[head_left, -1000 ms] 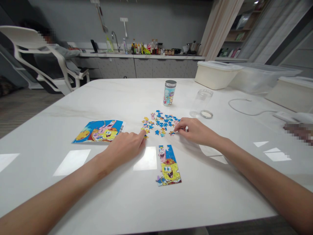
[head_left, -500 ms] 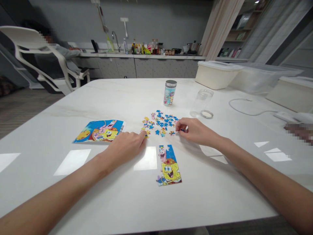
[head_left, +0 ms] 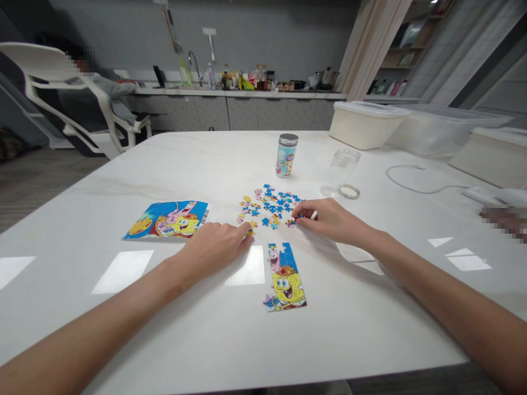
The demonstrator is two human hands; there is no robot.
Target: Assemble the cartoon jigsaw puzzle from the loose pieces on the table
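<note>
Loose puzzle pieces, mostly blue with some yellow and pink, lie spread on the white table. At the pile's near left edge, my left hand is closed, its fingertips on a yellow puzzle piece. My right hand pinches a small puzzle piece at the right edge of the pile; the fingers hide most of it. Closer to me lies a joined strip of puzzle showing a yellow and a pink cartoon figure, with a notch in its top edge. A picture sheet rests left of my left hand.
Behind the pile stands a printed tin. A clear jar and its round lid are to its right. Farther right are a white cable and lidded storage boxes. A person sits in a chair at the far left.
My left hand has shifted slightly right, with the yellow piece at its fingertips. My right hand has moved a little left, toward the pile. The joined strip stays in place.
</note>
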